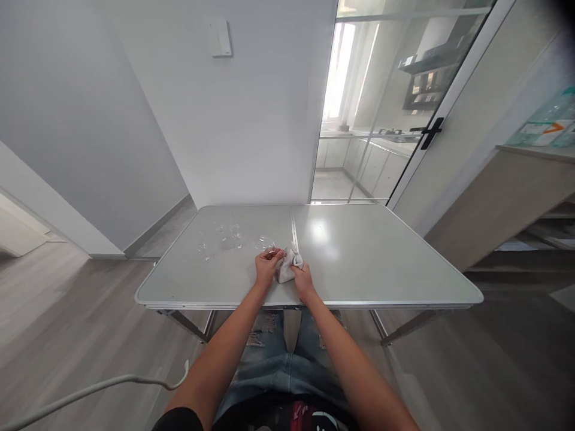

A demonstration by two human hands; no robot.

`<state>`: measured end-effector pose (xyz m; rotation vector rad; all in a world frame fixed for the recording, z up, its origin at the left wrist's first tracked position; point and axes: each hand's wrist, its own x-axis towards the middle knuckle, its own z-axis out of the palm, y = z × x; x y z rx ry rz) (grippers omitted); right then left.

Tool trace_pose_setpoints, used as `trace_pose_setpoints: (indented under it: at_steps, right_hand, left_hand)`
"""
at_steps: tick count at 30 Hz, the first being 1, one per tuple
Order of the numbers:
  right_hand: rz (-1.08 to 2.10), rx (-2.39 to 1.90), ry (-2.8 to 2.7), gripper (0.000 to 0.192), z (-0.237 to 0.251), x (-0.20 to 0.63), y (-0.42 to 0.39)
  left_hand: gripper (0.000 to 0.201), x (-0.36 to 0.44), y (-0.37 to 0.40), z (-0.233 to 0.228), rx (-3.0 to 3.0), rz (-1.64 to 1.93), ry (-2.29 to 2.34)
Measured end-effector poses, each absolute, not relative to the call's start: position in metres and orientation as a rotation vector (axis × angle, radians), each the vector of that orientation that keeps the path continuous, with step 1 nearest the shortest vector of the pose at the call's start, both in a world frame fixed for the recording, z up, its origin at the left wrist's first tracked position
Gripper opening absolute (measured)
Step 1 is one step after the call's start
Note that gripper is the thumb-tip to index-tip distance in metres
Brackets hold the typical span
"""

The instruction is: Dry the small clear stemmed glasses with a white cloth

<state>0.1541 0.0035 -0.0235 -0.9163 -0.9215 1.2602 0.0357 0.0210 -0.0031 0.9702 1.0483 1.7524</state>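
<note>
In a pale room by a glass door, a grey folding table (381,257) carries scattered clear glasses (224,236) while the left hand (267,266) pinches what looks like one small glass (271,252) so the right hand (302,276), gripping a bunched cloth (287,263), can press against it.

The small clear glass item (268,246) at the left hand (266,267) is too small to identify. The crumpled white cloth (287,263) is partly covered by the right hand (302,279). Clear glass pieces (224,236) on the grey folding counter (381,257) lack resolvable outlines.
</note>
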Motion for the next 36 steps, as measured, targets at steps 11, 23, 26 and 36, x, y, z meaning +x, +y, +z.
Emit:
trace_pose_setpoints:
  at_steps: [11, 23, 26, 36]
  right_hand:
    - [1.238, -0.897, -1.147, 0.009, -0.024, 0.156, 0.004]
    - [1.07, -0.952, -1.207, 0.013, -0.017, 0.158, 0.004]
    - [1.064, -0.882, -1.195, 0.03, -0.011, 0.162, -0.005]
    - [1.138, -0.899, -1.268, 0.051, -0.005, 0.163, -0.01]
  left_hand:
    - [0.039, 0.029, 0.029, -0.01, 0.868, 1.841, 1.04]
    - [0.034, 0.03, 0.027, -0.01, 1.013, 1.783, 1.053]
    - [0.032, 0.03, 0.026, -0.008, 1.082, 1.796, 1.069]
    - [0.032, 0.031, 0.021, -0.009, 1.299, 1.756, 1.119]
